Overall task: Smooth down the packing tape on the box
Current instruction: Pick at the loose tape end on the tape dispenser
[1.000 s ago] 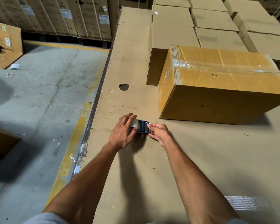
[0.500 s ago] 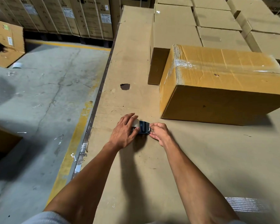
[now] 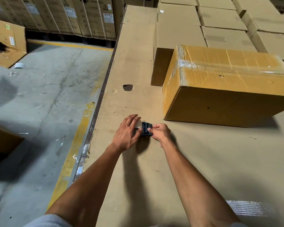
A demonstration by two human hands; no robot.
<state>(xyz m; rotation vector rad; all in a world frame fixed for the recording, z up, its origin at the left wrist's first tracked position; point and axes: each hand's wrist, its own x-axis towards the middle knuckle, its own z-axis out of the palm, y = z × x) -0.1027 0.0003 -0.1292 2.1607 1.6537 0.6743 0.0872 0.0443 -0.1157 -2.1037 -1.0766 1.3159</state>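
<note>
Fingers (image 3: 150, 128) of both hands pinch my tape dispenser (image 3: 145, 130) mid-frame, freeing its end; box (image 3: 226, 86) waits upper right.

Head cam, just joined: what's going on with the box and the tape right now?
Both hands are on a dark tape dispenser lying on the cardboard-covered work surface: the left hand covers its roll end, and the right hand pinches its other end. The yellow box sits untouched beyond them, clear packing tape across its top and wrinkled near the left edge. Smoothing has not begun.
</note>
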